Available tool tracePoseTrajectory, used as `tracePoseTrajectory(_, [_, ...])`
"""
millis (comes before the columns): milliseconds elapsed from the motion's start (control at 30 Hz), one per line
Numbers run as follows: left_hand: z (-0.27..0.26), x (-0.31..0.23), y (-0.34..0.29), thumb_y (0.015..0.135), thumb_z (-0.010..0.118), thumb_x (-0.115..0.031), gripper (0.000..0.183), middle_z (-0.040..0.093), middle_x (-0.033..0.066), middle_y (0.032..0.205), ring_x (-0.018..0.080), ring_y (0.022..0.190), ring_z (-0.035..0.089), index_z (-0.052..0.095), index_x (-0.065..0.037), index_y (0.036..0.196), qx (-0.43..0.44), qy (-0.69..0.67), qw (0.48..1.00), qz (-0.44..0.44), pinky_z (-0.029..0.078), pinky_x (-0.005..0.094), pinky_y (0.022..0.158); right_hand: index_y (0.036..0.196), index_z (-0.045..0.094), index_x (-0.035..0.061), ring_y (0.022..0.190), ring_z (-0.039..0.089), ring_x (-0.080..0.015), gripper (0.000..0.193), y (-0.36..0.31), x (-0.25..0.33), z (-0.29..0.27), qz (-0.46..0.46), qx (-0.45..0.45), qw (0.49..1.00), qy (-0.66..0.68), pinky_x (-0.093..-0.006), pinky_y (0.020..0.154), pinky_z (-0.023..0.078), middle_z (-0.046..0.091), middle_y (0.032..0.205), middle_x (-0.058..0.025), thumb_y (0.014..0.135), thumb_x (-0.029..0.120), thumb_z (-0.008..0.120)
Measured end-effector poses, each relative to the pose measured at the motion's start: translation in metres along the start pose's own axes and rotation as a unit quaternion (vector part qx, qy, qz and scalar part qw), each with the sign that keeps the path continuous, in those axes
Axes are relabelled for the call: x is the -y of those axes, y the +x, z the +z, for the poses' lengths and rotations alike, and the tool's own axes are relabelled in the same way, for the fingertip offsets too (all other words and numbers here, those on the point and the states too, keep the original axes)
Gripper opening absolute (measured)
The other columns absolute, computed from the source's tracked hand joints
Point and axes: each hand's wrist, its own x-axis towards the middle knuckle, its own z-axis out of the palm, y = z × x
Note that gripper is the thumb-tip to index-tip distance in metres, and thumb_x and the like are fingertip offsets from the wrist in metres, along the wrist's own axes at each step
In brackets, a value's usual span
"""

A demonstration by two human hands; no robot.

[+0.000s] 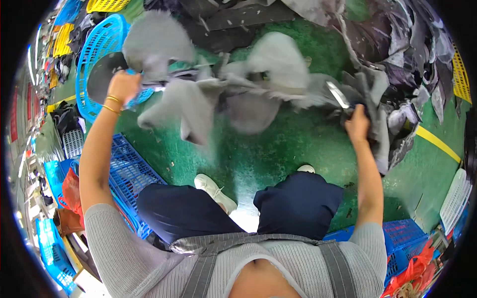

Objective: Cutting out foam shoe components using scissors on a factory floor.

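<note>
My left hand (125, 88) is closed on the end of a linked string of grey fabric pieces (186, 107), close by the blue basket. The string stretches across in front of me toward the right, blurred by motion, its rounded flaps hanging and flying. My right hand (357, 125) is wrapped around a tool with a shiny metal blade (338, 95); its handle is mostly hidden, so I cannot tell its exact kind. Grey pieces (375, 89) lie against and beside that hand. Whether the right fingers also pinch fabric is unclear.
A light-blue oval basket (102, 37) stands at the far left. Dark and grey scraps (397, 35) heap up at the far right. Blue crates (131, 166) sit by my left leg and another blue crate (402, 243) by my right side. The floor (164, 159) is green.
</note>
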Motion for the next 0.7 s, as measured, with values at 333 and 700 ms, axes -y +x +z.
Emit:
tracePoseTrajectory(333, [-0.012, -0.030, -0.016, 0.082, 0.057, -0.032, 0.023, 0.065, 0.0107, 0.071, 0.0287, 0.072, 0.064, 0.054, -0.009, 0.084, 0.014, -0.098, 0.986, -0.132, 0.048, 0.0411, 0.068, 0.095, 0.042, 0.0056, 0.072, 0.058, -0.0437, 0.027, -0.015, -0.099, -0.135, -0.002, -0.066, 0.988, -0.138, -0.0520, 0.063, 0.045, 0.060, 0.077, -0.0228, 0.075, 0.011, 0.059])
tracePoseTrajectory(700, [-0.087, -0.249, 0.009, 0.083, 0.058, -0.046, 0.043, 0.063, 0.0186, 0.087, 0.0367, 0.083, 0.061, 0.056, -0.004, 0.094, 0.224, -0.537, 0.804, 0.124, 0.048, 0.0453, 0.070, 0.108, 0.040, 0.0089, 0.090, 0.058, -0.0424, 0.032, -0.080, -0.248, -0.248, 0.191, -0.063, 0.940, -0.276, -0.0502, 0.072, 0.045, 0.060, 0.096, -0.0215, 0.081, 0.019, 0.056])
